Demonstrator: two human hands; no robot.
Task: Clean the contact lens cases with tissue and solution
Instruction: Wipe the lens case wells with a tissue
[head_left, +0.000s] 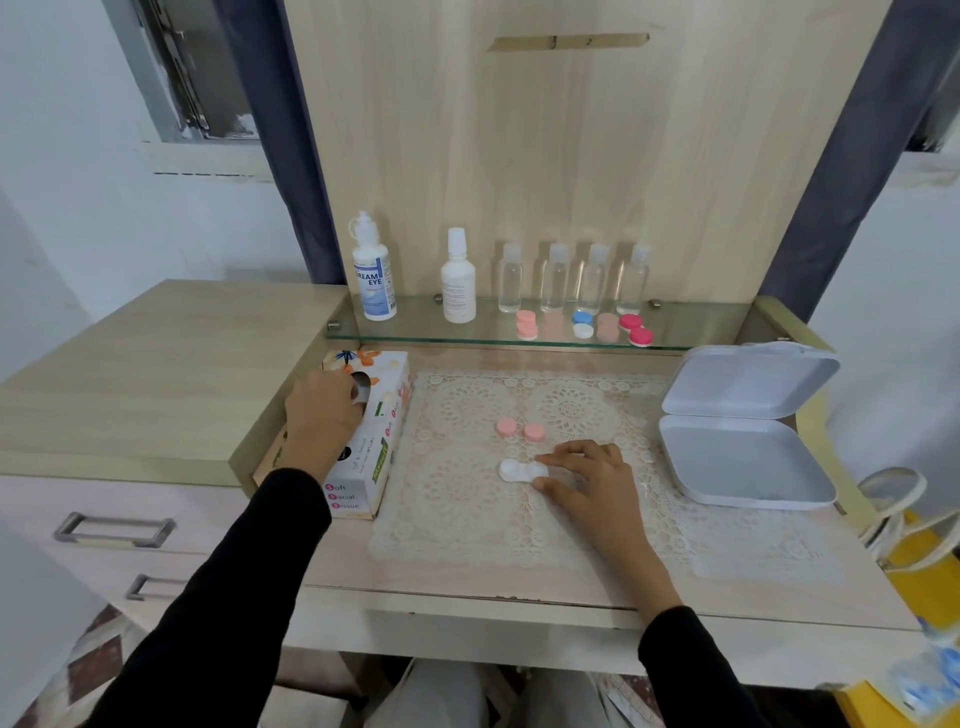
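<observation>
We judge the job barely begun. One white case (522, 470) lies on the lace mat (467, 525), and its two pink caps (506, 427) are off, just behind it. Our right hand (592, 483) pinches the case's right end between thumb and forefinger. Our left hand (324, 410) is curled at the slot of the tissue box (382, 452); we cannot tell if it holds a tissue. The solution bottles (373, 275) stand on the glass shelf (701, 317) beside more capped cases (583, 325). Wetting and wiping all seem ahead.

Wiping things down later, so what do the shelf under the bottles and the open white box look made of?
Shelf: clear glass; greenish edge, see-through, glossy surface. Open white box: probably smooth matte plastic, judging by moulded rounded corners; painted metal possible.
</observation>
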